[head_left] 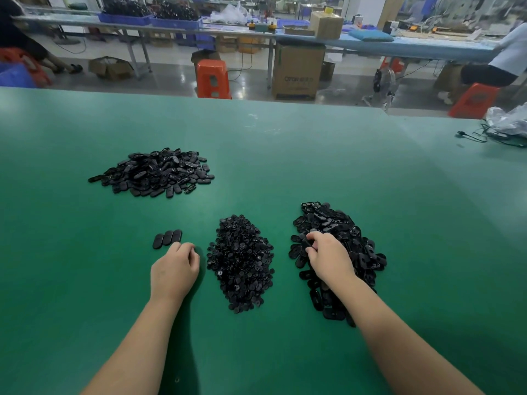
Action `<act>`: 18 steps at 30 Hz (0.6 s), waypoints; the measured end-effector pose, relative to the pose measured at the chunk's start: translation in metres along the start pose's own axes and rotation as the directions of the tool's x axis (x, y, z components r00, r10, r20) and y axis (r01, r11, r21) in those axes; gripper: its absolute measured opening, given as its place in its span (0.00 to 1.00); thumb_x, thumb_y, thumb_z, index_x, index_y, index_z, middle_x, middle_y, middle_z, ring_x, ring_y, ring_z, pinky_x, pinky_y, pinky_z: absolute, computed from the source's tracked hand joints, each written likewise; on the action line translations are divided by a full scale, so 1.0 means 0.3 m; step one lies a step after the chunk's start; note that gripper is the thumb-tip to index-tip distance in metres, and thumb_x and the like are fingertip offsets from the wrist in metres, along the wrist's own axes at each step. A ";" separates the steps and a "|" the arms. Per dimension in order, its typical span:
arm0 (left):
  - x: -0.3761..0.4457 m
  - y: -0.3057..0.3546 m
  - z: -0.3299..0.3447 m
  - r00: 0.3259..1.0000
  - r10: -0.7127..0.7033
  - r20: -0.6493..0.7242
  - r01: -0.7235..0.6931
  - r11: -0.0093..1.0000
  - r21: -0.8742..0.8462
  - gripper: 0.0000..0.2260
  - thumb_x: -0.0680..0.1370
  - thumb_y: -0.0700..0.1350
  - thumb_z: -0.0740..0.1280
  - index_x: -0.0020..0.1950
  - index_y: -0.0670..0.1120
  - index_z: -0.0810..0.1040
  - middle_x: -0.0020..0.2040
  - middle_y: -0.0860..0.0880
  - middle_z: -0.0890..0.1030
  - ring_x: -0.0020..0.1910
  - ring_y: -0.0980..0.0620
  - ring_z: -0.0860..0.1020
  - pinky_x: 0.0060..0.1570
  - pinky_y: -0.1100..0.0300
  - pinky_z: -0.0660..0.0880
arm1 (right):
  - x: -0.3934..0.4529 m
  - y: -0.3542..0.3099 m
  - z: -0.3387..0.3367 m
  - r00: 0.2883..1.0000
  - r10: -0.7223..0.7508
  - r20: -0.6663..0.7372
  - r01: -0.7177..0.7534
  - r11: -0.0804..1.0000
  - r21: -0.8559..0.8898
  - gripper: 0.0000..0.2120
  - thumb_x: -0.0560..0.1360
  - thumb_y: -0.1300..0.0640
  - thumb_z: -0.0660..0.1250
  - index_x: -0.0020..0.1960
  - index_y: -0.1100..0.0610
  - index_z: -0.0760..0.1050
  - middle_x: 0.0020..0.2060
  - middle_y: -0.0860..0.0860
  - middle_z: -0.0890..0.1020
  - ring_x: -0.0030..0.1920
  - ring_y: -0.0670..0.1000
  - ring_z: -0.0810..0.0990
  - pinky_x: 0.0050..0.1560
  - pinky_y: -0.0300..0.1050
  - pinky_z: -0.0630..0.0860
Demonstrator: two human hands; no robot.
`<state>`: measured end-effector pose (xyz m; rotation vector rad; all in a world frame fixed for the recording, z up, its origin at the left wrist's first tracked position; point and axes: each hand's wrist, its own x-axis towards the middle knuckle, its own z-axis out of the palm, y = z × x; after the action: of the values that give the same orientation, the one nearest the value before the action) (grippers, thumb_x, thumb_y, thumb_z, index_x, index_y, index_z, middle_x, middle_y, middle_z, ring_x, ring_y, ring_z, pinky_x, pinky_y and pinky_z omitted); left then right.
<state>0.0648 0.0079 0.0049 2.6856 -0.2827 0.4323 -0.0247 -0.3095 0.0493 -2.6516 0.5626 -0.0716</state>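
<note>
On the near right of the green table (313,166), the right hand (328,256) sits on top of the right heap (342,223) of black oval shells. Thumb & fingertips are pinched on one oval shell (307,243) at the heap's left edge, prob. picking it out for assembly. The left hand (175,266) rests on the table near left, fingers curled under. Can't tell if it holds anything, as the palm side is hidden. Just beyond its knuckles lies a row of ovals (167,238), 3 pcs side by side, touching, flat side up, looking like finished work parked close at hand.

Between the hands is the disc heap (241,260), small round black parts, within easy reach of both. Stock seems split by type so each hand pulls its own part w/o crossing over. Far left, well apart, is the far heap (154,173) of more ovals, likely a done or spare lot kept out of the way.

Count: 3 heaps (2 oval, 1 disc), too many pcs in each to count; 3 ovals in the row; 1 shell in the fingers.
</note>
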 end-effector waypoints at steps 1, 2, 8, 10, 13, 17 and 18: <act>0.000 0.000 0.000 1.000 -0.002 0.001 0.002 1.000 0.000 0.04 0.78 0.40 0.68 0.45 0.44 0.82 0.35 0.50 0.75 0.27 0.47 0.73 0.24 0.58 0.70 | 0.000 0.002 -0.002 1.000 -0.002 -0.004 0.002 1.000 -0.008 0.13 0.83 0.55 0.63 0.67 0.51 0.75 0.55 0.51 0.77 0.46 0.52 0.77 0.44 0.45 0.74; 0.000 0.001 -0.001 1.000 -0.004 0.002 0.004 1.000 0.000 0.04 0.78 0.40 0.68 0.45 0.44 0.82 0.35 0.50 0.74 0.27 0.47 0.73 0.24 0.59 0.70 | -0.001 0.004 -0.004 1.000 -0.001 -0.003 0.001 1.000 -0.022 0.13 0.83 0.54 0.62 0.66 0.50 0.76 0.54 0.50 0.78 0.46 0.52 0.78 0.43 0.45 0.75; 0.000 0.002 -0.001 1.000 -0.019 0.011 0.019 1.000 0.006 0.05 0.78 0.41 0.67 0.45 0.45 0.82 0.36 0.50 0.74 0.28 0.46 0.73 0.24 0.57 0.72 | -0.003 0.016 -0.024 1.000 0.020 -0.004 -0.020 0.997 -0.078 0.11 0.82 0.54 0.62 0.63 0.50 0.76 0.51 0.48 0.84 0.48 0.52 0.82 0.44 0.46 0.79; 0.000 0.003 -0.003 1.000 -0.018 0.012 0.018 1.000 0.005 0.05 0.78 0.40 0.67 0.45 0.45 0.82 0.36 0.50 0.75 0.28 0.46 0.73 0.25 0.58 0.72 | -0.007 0.014 -0.028 1.000 0.006 -0.017 -0.007 0.997 -0.078 0.10 0.82 0.54 0.64 0.62 0.49 0.77 0.54 0.48 0.81 0.48 0.52 0.81 0.44 0.46 0.78; 0.000 0.007 -0.005 1.000 -0.020 0.015 0.020 1.000 0.003 0.05 0.78 0.40 0.67 0.46 0.44 0.82 0.36 0.49 0.75 0.28 0.46 0.73 0.25 0.57 0.72 | -0.008 0.019 -0.024 1.000 -0.010 -0.026 0.009 0.999 -0.046 0.09 0.81 0.54 0.65 0.60 0.48 0.79 0.54 0.48 0.78 0.46 0.51 0.80 0.44 0.45 0.77; 0.000 0.006 -0.006 1.000 -0.022 0.017 0.022 1.000 0.003 0.05 0.79 0.40 0.67 0.47 0.44 0.83 0.36 0.49 0.75 0.29 0.46 0.74 0.25 0.57 0.72 | -0.003 0.031 -0.020 1.000 -0.024 -0.003 0.024 1.000 -0.006 0.10 0.81 0.56 0.65 0.62 0.49 0.77 0.46 0.46 0.77 0.43 0.49 0.77 0.41 0.43 0.72; -0.001 0.005 -0.006 1.000 -0.022 0.017 0.022 1.000 0.003 0.05 0.79 0.40 0.67 0.47 0.44 0.83 0.36 0.49 0.75 0.29 0.46 0.74 0.25 0.57 0.72 | -0.002 0.033 -0.020 0.999 -0.032 -0.004 0.032 0.999 -0.008 0.10 0.81 0.56 0.65 0.61 0.49 0.77 0.46 0.46 0.77 0.42 0.49 0.77 0.40 0.43 0.71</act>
<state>0.0637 0.0073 0.0070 2.6937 -0.2569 0.4034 -0.0299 -0.3197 0.0506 -2.6690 0.5231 -0.0839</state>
